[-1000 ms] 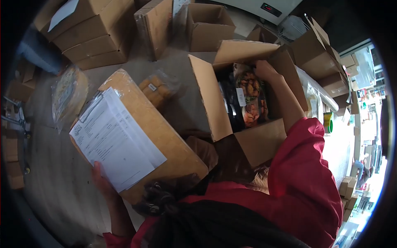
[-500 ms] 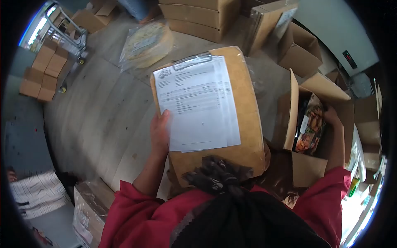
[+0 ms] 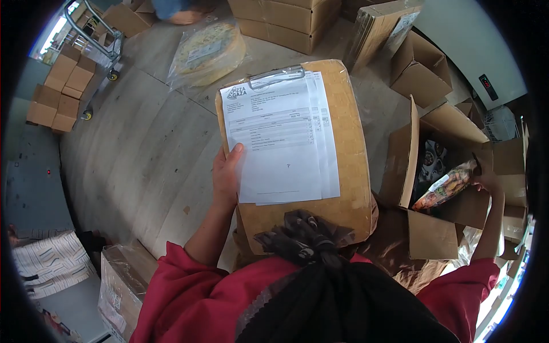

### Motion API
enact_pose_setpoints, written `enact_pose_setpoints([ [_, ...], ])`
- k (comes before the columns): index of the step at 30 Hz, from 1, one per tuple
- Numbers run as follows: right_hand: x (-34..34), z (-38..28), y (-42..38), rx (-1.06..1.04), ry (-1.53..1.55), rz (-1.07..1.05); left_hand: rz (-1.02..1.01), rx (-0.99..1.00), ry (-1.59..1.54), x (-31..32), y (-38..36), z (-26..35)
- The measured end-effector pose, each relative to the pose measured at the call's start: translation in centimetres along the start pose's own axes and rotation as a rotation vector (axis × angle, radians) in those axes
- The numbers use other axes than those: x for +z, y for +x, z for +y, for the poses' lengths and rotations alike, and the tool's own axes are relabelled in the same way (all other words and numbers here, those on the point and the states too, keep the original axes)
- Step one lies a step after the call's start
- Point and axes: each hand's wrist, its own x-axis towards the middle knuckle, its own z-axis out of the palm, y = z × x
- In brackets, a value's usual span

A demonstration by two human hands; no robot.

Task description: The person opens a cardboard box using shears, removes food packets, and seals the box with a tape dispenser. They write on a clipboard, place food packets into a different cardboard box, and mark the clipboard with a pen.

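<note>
My left hand [image 3: 227, 174] grips the left edge of a clipboard [image 3: 346, 131], its thumb lying on the printed papers [image 3: 280, 166] under the metal clip. At the right, my right hand [image 3: 486, 178] is closed on the upper end of a food package [image 3: 449, 186] with a picture of food and a white label. The package leans tilted inside an open cardboard box [image 3: 433, 235]. Another dark package [image 3: 433, 160] lies deeper in the same box, beside the held one.
Beyond the clipboard, plastic-wrapped flat round items [image 3: 209, 52] lie on the floor near a person's foot [image 3: 184, 17]. Stacked cartons [image 3: 274, 26] stand behind. An open box [image 3: 420, 68] is at the upper right, a trolley [image 3: 111, 54] at the upper left, a wrapped box [image 3: 123, 286] at the lower left.
My right hand has moved right and tilted the food package, uncovering the dark package beside it. The clipboard has shifted slightly up and right in view.
</note>
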Motion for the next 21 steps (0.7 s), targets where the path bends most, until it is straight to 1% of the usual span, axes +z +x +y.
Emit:
enact_pose_setpoints([
  [2,-0.4,1.7,-0.3,-0.004,0.016,-0.038,0.005,0.005,-0.022,-0.4,0.3,-0.6],
  [3,-0.3,1.6,-1.2,0.033,0.064,0.044,0.009,0.007,-0.041,-0.6,0.5,-0.8],
  [4,-0.1,0.2,-2.2,0.026,0.064,0.05,0.007,0.015,-0.043,-0.6,0.4,-0.7],
  [6,0.2,-1.9,-4.7,0.105,0.129,-0.009,0.009,0.032,-0.028,-0.4,-0.1,-0.6],
  [8,0.8,-0.1,-5.4,0.076,0.179,0.047,-0.005,0.019,-0.021,-0.8,0.2,-1.0],
  [11,1.3,1.7,-7.2,0.07,0.133,0.072,-0.018,0.011,-0.012,-0.4,0.0,-0.7],
  [13,2.2,1.8,-9.1,-0.143,0.24,0.284,-0.017,0.02,-0.007,-0.5,-0.4,-0.3],
  [14,2.1,1.6,-9.6,-0.137,0.242,0.286,0.018,0.053,0.192,-0.9,-0.7,0.1],
  [15,1.6,1.5,-10.8,-0.175,0.277,0.381,0.03,0.084,0.386,-1.1,-0.6,0.1],
  [16,1.0,2.2,-13.2,-0.183,0.302,0.499,0.051,0.193,0.633,-3.2,-0.2,-1.3],
  [17,0.5,3.2,-15.3,-0.217,0.367,0.654,-0.05,0.78,1.038,-7.4,1.8,-6.0],
  [18,-0.5,4.3,-17.2,-0.242,0.408,0.819,-0.102,0.507,0.791,-7.6,1.5,-5.8],
  [19,-2.8,3.8,-20.4,-0.148,0.117,0.736,-0.024,-0.087,0.001,-2.7,0.2,-2.5],
  [20,-3.2,2.1,-22.4,-0.194,0.26,0.779,-0.104,-0.097,-0.035,-2.4,-0.2,-2.2],
  [21,-3.9,-1.2,-24.8,-0.145,0.182,0.666,-0.058,-0.098,-0.007,-1.3,-0.5,-1.8],
])
